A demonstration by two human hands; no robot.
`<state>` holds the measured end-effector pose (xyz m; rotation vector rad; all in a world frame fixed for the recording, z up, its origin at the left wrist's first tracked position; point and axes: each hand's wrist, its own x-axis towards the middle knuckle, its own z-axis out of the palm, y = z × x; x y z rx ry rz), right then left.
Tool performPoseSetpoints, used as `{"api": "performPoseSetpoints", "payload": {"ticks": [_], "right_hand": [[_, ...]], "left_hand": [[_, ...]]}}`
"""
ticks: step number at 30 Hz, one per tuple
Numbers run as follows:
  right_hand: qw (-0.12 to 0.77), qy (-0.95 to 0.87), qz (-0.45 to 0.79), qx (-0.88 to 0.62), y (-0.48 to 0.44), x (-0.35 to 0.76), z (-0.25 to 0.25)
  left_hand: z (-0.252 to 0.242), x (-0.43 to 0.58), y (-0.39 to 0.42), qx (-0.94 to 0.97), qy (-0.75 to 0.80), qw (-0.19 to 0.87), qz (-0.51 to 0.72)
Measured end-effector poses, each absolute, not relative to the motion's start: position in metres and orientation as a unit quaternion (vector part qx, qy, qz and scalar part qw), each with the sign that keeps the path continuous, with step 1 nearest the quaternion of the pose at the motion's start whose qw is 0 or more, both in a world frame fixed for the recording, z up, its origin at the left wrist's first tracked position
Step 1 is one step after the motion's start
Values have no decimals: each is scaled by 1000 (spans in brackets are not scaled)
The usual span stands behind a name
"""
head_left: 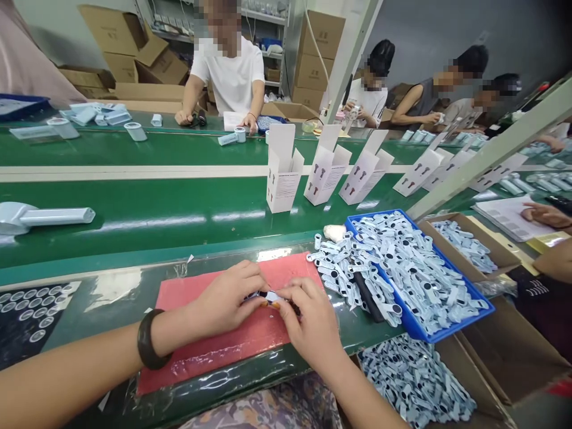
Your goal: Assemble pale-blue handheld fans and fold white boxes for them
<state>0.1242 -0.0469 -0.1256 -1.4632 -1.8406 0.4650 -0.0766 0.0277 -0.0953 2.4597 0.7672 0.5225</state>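
Observation:
Both hands meet over a red mat [192, 351] on the green bench. Between them is a small light-blue plastic piece with a dark spot [269, 296], mostly covered by fingers. My left hand [227, 298], with a dark bangle on its wrist, pinches the piece's left end. At the other end, my right hand [310, 316] has its thumb and fingers closed on the same piece. Beside the right hand lies a heap of similar light-blue pieces [333, 268], with a black-handled tool [369, 297] resting among them.
A blue tray [420, 332] full of such pieces stands at right, above a cardboard box [473, 381] holding more. White open cartons [283, 185] stand on the green conveyor [179, 202]. Round clear parts [40, 310] lie on a dark sheet at left. Several people work across the line.

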Motion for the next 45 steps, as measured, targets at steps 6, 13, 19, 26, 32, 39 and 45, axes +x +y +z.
{"api": "performPoseSetpoints", "payload": {"ticks": [6,13,19,26,32,39,45], "right_hand": [[426,-632,321,-562,-54,124,-138],[316,-702,335,-544,-65,128,-125],[334,-699,322,-544,-65,125,-131],[313,-733,278,-536,-70,122,-137],[300,-729,277,-549,-68,121,-136],[279,-761,252,-529,-74,122,-138],[288,-743,250,-551,-70,118,-139]], "left_hand": [[-93,-82,19,915,271,237,185],[-101,-88,-10,929,292,142,180],[-111,-84,-22,917,317,116,210],[-114,-86,-26,915,329,105,209],[-111,-85,-23,917,339,113,175],[-109,-86,-26,920,342,93,165],[-107,-79,-23,917,349,99,167]]}}
